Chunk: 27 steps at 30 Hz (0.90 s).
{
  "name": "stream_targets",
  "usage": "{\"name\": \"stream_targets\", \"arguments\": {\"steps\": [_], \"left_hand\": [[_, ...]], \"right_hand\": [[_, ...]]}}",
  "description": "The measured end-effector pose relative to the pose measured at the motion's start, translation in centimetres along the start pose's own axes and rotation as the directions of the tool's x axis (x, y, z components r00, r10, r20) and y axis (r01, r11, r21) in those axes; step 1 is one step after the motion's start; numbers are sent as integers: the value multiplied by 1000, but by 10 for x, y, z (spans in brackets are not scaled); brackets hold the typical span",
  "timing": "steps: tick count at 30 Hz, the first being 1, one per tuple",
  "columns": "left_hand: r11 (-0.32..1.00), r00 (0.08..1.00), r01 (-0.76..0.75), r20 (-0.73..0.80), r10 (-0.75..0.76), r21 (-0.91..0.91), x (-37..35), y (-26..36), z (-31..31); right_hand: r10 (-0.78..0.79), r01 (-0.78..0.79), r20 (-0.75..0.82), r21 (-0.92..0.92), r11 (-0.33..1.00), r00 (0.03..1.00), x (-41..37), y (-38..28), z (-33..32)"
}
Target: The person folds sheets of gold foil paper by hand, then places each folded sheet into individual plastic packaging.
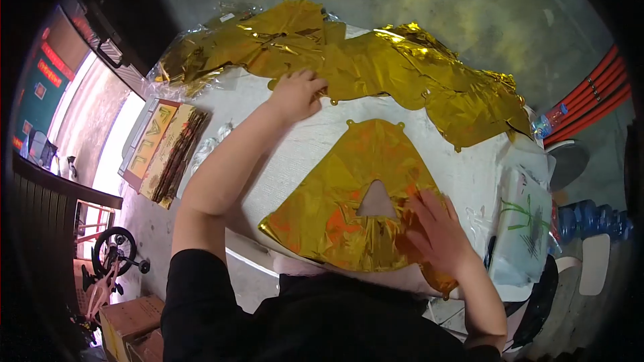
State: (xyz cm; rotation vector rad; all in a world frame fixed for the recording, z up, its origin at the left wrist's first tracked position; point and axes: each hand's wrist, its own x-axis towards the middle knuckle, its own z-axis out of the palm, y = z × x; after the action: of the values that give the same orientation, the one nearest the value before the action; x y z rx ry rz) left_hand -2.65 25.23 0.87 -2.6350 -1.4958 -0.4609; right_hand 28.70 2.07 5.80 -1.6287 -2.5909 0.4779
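A flat gold foil balloon shaped like a letter A (322, 191) lies on the white-covered table in front of me, with a triangular hole in its middle. My right hand (439, 231) rests on its right side, fingers spread, holding nothing. Further off, my left hand (298, 97) has its fingers curled on the near edge of more gold foil balloons (376, 67), partly hiding what it grips. These flat, crinkled balloons lie overlapping along the table's far side, with small tabs on their edges.
The white table surface (268, 174) is under the balloons. Clear plastic packets (520, 228) lie at its right edge. A stack of printed cardboard (164, 151) stands at the left. Red pipes (590, 94), blue bottles (594, 218), a small bike (111, 261) and a carton (131, 322) surround the table.
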Motion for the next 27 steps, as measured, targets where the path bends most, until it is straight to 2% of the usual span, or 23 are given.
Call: {"name": "stream_targets", "arguments": {"steps": [1, 2, 4, 5, 6, 8, 9, 12, 14, 16, 17, 18, 20, 21, 22, 23, 24, 25, 26, 27], "left_hand": [[999, 995, -27, -92, 29, 22, 0, -6, 1], [999, 995, -31, -92, 33, 22, -1, -10, 4], [976, 976, 216, -16, -216, -30, 0, -15, 5], [962, 961, 270, 49, -272, 40, 1, -20, 17], [963, 963, 266, 42, -268, 41, 0, -16, 14], [908, 910, 411, 22, -414, 80, -4, 3, 8], [877, 874, 471, 87, -478, 94, -3, 11, -1], [839, 846, 525, 18, -533, 146, 0, 15, 9], [845, 851, 524, -22, -525, 111, 2, 3, 26], [851, 854, 519, -64, -516, 80, 3, -6, 34], [844, 841, 533, -147, -521, 58, 2, -9, 35], [836, 819, 548, -228, -527, 39, 1, -12, 33], [818, 803, 568, -273, -530, 85, -1, -13, 34], [804, 792, 582, -316, -523, 127, -3, -12, 32], [796, 786, 591, -313, -533, 131, -3, -7, 17], [789, 782, 608, -239, -576, 89, -2, -5, -2], [778, 773, 627, -160, -613, 47, -4, -5, -12], [796, 790, 597, -254, -559, 104, -5, -10, -12], [789, 784, 605, -252, -568, 103, -5, -14, -12], [777, 768, 629, -185, -613, 37, -4, -15, -13]], "right_hand": [[-29, 28, -48, -19, 999, 998, 9, -3, -5], [-58, 55, -96, -39, 998, 994, 20, -5, -10], [-112, 115, -118, 17, 993, 987, 54, -4, -15], [-137, 143, -155, 24, 989, 978, 75, 1, -12], [-160, 168, -192, 28, 985, 968, 98, 7, -6], [-164, 160, -286, -38, 986, 944, 144, 22, 8], [-169, 159, -308, -58, 986, 936, 166, 30, 12], [-177, 146, -355, -111, 983, 918, 222, 37, 25], [-171, 126, -381, -140, 982, 909, 247, 29, 32], [-218, 223, -395, -35, 974, 893, 266, 17, 37], [-220, 224, -393, -37, 974, 893, 273, 11, 39], [-238, 220, -431, -94, 971, 870, 282, 6, 43], [-269, 227, -460, -144, 963, 846, 297, 1, 48], [-325, 207, -444, -293, 933, 835, 306, 6, 50], [-380, 184, -419, -437, 880, 824, 310, 8, 50], [-391, 198, -412, -437, 878, 823, 312, 12, 50], [-445, 201, -410, -514, 834, 796, 310, 17, 48], [-497, 198, -404, -588, 784, 768, 308, 16, 43], [-504, 208, -397, -589, 781, 767, 306, 14, 38], [-388, 167, -356, -515, 840, 850, 302, 9, 27]]}}
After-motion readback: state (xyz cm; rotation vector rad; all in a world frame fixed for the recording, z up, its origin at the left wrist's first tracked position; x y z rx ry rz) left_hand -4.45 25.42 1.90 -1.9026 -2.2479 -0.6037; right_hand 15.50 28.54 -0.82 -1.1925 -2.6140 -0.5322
